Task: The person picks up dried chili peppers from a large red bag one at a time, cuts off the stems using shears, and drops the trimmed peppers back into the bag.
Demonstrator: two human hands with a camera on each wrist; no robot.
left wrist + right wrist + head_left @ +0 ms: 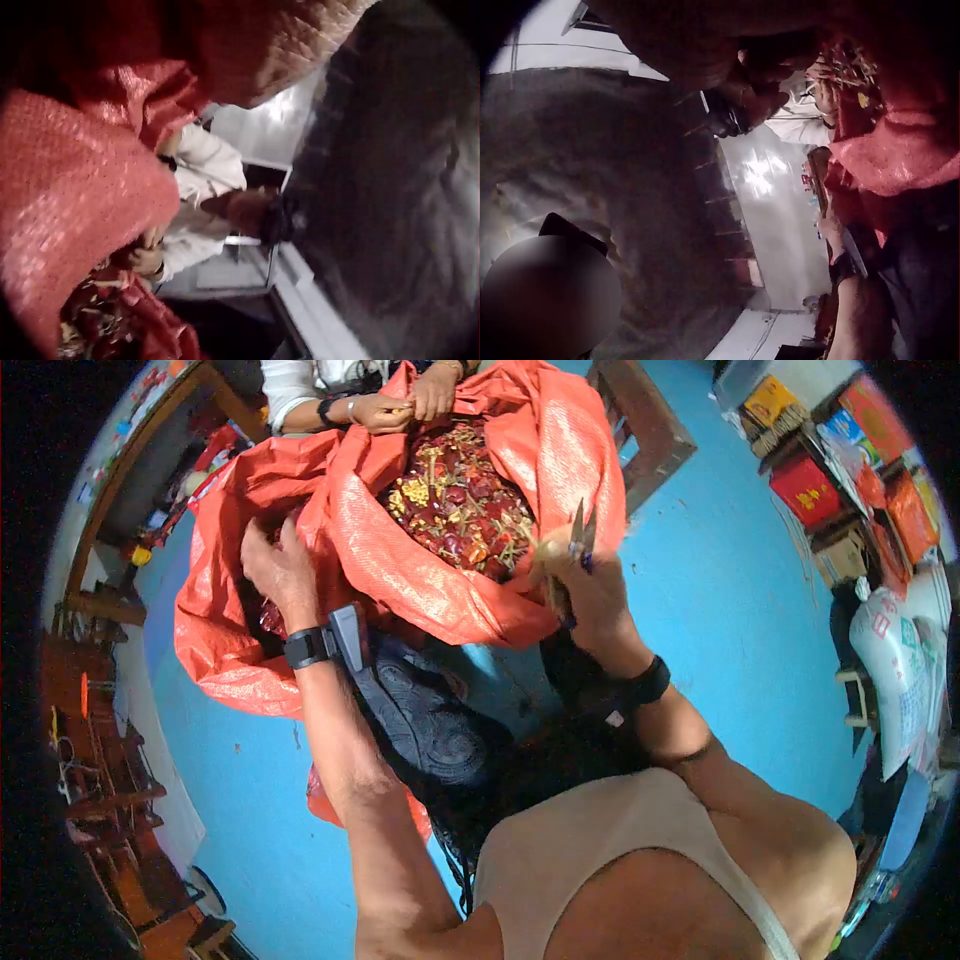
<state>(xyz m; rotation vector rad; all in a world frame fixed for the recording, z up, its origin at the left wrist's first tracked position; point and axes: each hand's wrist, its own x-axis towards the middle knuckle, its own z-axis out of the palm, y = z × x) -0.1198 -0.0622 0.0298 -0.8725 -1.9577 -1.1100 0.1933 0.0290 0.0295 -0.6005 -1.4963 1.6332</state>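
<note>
One wide orange sack [450,600] held dark red pieces [490,510] and yellow bits [412,493]. Left of it, second sack [230,660] held more red pieces [272,618]; left hand [283,572] at second sack's mouth, thumb and fingers apart. Right hand [592,598], beside wide sack's right rim, was clamped on scissors [578,532].

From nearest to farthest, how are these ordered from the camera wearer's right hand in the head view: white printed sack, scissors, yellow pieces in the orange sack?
1. Scissors: held in the right hand.
2. Yellow pieces: inside the orange sack, left of the hand.
3. White printed sack: far right, across the blue floor.
</note>
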